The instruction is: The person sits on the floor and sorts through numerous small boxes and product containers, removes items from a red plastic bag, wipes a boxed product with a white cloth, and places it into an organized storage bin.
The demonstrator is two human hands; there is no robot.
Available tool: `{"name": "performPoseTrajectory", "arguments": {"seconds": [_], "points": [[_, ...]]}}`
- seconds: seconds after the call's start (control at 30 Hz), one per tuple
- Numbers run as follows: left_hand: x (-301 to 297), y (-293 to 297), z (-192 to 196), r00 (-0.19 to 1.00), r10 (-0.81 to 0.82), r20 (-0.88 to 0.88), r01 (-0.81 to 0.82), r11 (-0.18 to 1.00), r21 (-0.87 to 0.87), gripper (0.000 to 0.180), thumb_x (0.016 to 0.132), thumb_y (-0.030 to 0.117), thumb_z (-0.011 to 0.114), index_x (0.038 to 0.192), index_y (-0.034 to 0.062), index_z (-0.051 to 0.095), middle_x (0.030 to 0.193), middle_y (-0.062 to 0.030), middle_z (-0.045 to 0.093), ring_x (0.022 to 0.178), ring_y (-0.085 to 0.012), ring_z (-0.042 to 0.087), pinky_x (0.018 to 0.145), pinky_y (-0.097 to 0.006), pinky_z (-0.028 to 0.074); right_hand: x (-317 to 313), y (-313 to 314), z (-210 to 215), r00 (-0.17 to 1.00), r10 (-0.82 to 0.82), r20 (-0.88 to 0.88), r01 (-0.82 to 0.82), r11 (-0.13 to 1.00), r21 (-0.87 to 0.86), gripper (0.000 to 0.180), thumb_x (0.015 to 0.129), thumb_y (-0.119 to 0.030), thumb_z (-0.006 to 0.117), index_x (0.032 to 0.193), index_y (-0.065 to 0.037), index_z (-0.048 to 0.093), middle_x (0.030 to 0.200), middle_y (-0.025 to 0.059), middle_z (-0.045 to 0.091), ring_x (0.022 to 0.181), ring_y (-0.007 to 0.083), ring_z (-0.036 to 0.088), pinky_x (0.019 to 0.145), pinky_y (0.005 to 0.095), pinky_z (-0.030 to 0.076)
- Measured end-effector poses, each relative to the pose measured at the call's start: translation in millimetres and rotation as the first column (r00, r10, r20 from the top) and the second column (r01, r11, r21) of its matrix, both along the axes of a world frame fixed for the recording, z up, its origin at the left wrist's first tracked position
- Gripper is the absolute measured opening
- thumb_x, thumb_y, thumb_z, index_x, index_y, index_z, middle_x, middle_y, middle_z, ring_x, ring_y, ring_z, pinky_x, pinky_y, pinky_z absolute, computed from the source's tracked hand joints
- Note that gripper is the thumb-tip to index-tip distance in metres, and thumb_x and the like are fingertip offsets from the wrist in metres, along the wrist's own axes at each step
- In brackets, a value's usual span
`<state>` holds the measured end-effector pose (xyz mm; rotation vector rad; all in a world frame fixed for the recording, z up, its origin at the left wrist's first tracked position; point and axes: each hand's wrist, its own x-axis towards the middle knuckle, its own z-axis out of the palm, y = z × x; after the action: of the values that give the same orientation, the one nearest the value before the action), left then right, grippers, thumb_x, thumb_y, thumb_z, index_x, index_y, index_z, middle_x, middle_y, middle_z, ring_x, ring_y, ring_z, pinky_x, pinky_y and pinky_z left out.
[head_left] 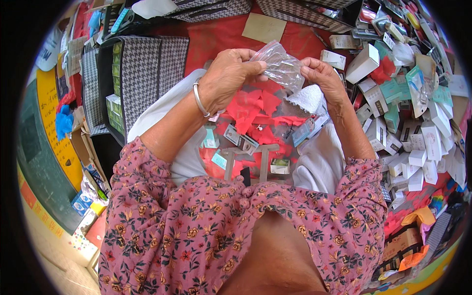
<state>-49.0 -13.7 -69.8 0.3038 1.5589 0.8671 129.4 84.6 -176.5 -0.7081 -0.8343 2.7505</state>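
Observation:
A clear plastic zip bag [281,65] is stretched between my two hands. My left hand [230,73], with a silver bangle at its wrist, pinches the bag's left edge near the reddish zip strip. On the other side, the fingers of my right hand [324,81] are closed on the right edge. White terry cloth [309,100] hangs just below the right hand; whether that hand also grips it I cannot tell. Beneath the bag lie torn pieces of red paper or cloth [248,109]. Small flat packets [241,139] lie nearer to me.
Heaped small boxes [378,98] and packets cover the right side. Houndstooth-patterned cases [152,73] stand at the left, one holding green boxes [116,113]. A beige paper square [264,27] lies on the red cloth [211,42] at the back. A small box [280,166] sits close to me.

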Motion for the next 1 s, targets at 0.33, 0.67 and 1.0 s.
{"name": "performPoseTrajectory", "arguments": {"seconds": [0.33,0.67,1.0], "points": [[-3,-4,-4,0.995,0.094,0.019,-0.095,0.995,0.013,0.012,0.082,0.007,0.054,0.09,-0.0018,0.051,0.085,-0.0044,0.055,0.078,-0.0102,0.056,0.073,-0.02,0.049,0,-3,19,0.991,0.095,0.095,-0.086,0.991,-0.102,0.027,0.079,-0.021,0.061,0.097,-0.002,0.055,0.071,0.0059,0.06,0.055,0.004,0.054,0.046,0.0155,0.041],[-3,-2,-2,0.977,0.145,0.153,-0.149,0.989,0.012,0.013,0.085,0.013,0.052,0.084,0.0003,0.052,0.086,-0.0041,0.053,0.079,-0.0098,0.054,0.078,-0.024,0.049,-7,-5,31,0.992,-0.053,0.118,0.05,0.998,0.029,0.021,0.079,-0.009,0.058,0.098,0.001,0.057,0.074,0.0082,0.062,0.063,0.0087,0.06,0.053,0.0188,0.049],[-1,-4,-3,0.982,0.14,0.13,-0.146,0.988,0.042,0.011,0.087,0.009,0.046,0.085,-0.0009,0.051,0.085,-0.0043,0.053,0.081,-0.0124,0.054,0.078,-0.027,0.049,-10,-8,26,0.991,-0.07,0.111,0.057,0.991,0.118,0.014,0.078,-0.007,0.057,0.09,0.0,0.06,0.074,0.0056,0.062,0.063,0.0096,0.057,0.058,0.0216,0.046]]}}
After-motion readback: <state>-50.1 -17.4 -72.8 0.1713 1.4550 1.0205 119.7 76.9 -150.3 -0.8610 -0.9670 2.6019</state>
